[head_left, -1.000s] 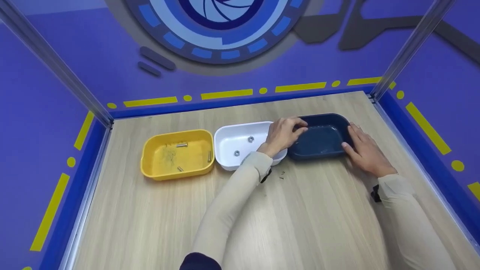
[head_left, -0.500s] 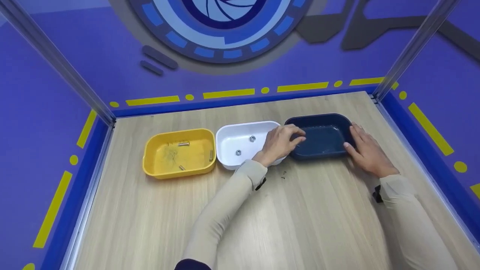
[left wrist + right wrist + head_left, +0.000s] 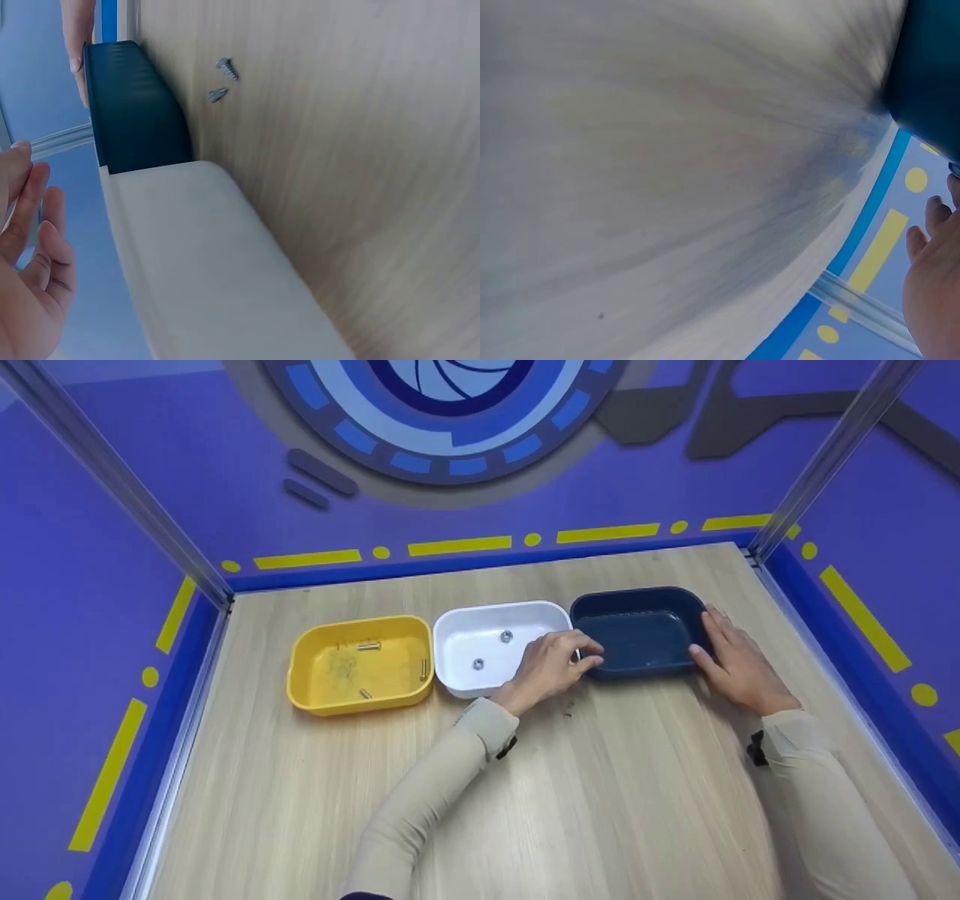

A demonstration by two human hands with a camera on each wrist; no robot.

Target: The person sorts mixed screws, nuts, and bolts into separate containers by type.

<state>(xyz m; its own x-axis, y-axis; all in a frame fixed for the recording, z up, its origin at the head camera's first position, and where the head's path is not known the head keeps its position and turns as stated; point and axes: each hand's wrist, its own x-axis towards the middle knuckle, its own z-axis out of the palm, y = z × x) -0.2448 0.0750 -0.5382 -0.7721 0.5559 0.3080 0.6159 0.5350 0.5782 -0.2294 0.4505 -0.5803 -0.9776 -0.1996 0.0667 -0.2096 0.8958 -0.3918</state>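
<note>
My left hand hovers above the meeting rims of the white tray and the dark navy tray. In the left wrist view its fingers are bent, thumb and fingertips close together, above the rim; whether something small sits between them cannot be seen. My right hand rests against the right end of the navy tray, fingers straight along the outer wall and thumb at the rim. Two hex nuts, one nut farther back and one nut nearer, lie in the white tray.
A yellow tray at the left holds several bolts, one bolt near its back wall. Two small screws lie on the wooden table before the trays. Purple panels enclose the back and sides.
My left hand has drawn back from over the navy tray, toward me and to the left, uncovering more of its left end. The right hand keeps its place.
</note>
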